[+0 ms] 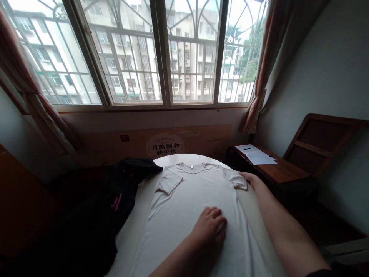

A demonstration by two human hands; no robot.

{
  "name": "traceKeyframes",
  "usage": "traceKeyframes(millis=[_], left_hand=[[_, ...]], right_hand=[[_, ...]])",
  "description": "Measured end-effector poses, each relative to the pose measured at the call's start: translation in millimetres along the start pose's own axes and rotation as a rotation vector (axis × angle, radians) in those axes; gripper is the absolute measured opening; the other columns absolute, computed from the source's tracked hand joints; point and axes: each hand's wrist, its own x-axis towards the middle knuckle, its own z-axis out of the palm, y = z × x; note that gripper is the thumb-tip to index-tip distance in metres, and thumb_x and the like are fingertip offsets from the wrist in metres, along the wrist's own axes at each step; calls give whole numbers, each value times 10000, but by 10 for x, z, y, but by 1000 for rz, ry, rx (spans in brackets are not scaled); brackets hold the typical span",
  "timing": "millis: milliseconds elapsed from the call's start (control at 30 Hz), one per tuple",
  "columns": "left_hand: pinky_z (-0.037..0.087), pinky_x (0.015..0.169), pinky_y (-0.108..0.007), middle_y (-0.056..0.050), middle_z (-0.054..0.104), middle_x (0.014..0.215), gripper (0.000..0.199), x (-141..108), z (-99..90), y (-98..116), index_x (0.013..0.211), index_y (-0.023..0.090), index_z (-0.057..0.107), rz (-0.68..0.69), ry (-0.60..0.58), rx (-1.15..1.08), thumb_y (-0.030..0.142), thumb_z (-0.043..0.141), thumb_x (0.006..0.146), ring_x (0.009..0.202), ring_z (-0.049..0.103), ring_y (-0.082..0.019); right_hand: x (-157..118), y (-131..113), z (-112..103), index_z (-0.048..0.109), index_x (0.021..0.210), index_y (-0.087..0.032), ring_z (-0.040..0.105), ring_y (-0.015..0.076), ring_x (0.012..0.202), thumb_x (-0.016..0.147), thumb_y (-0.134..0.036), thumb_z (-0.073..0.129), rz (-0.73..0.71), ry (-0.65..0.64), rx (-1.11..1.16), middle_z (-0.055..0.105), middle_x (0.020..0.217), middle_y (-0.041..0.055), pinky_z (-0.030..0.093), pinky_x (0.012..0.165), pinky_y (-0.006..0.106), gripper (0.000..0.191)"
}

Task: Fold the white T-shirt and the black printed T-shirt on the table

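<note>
A cream short-sleeved T-shirt [178, 215] lies spread over a round white table, its neckline towards the window. Its left-side sleeve is folded inward over the body. On the middle of the shirt rests my left hand [211, 223], the fingers curled in; what they hold, if anything, is hidden. My right hand [248, 179] is at the end of the right-side sleeve, its fingers closed on the hem. Soft creases run down the shirt's right side.
Dark clothing [127, 192] with a pink mark hangs over the left of the white table [216, 157]. To the right, papers [256, 154] lie on a wooden seat or low table [284, 169]. A barred window [164, 57] with curtains [259, 84] stands ahead, above a printed cardboard panel [201, 140].
</note>
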Motion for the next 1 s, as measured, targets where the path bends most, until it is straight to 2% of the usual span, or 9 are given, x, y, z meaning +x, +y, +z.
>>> traceKeyframes(millis=[100,167,300,433,667,833,1000], left_hand=[[328,1184,-484,-60,590,1362,323,-7,3,13,1180,271,609,-14,-27,5,354,632,869,1318,500,-279],[311,1194,-502,-59,586,1364,326,-18,8,16,1188,278,602,-23,-36,7,361,626,874,1336,486,-284],[293,1205,-523,-51,570,1393,332,-38,25,2,1208,292,584,-27,-33,9,373,612,887,1364,463,-284],[288,1211,-515,-45,563,1410,339,-32,21,7,1213,289,580,-34,-34,10,383,609,888,1364,462,-278],[306,1199,-517,-55,584,1374,304,-7,-21,30,1181,280,598,-35,-38,0,372,597,891,1344,482,-279],[297,1201,-529,-63,578,1384,323,-8,15,5,1192,282,596,-31,-28,-14,373,615,883,1353,475,-290],[293,1199,-533,-66,571,1393,329,-5,37,-13,1199,280,592,-27,-32,-15,377,612,885,1354,473,-292]], right_hand=[[83,52,-4,665,690,-152,701,306,707,721,-296,780,96,28,-22,701,680,136,591,686,421,187],[113,104,-19,648,681,-168,691,273,684,723,-307,772,80,62,-11,696,675,114,587,665,381,191],[138,200,-45,610,679,-199,660,219,654,691,-346,765,-82,148,17,673,650,49,547,611,297,214],[180,210,-45,614,707,-189,614,198,637,638,-399,744,-289,220,-29,649,650,20,482,578,274,257],[161,11,44,628,734,-195,603,225,697,646,-467,680,-554,299,-250,657,682,37,443,647,303,291],[-7,-144,155,619,796,-211,620,242,741,740,-455,619,-649,327,-385,676,734,60,445,689,315,250],[-221,-319,339,624,849,-227,643,242,813,814,-430,615,-711,298,-479,704,820,67,439,713,293,206]])
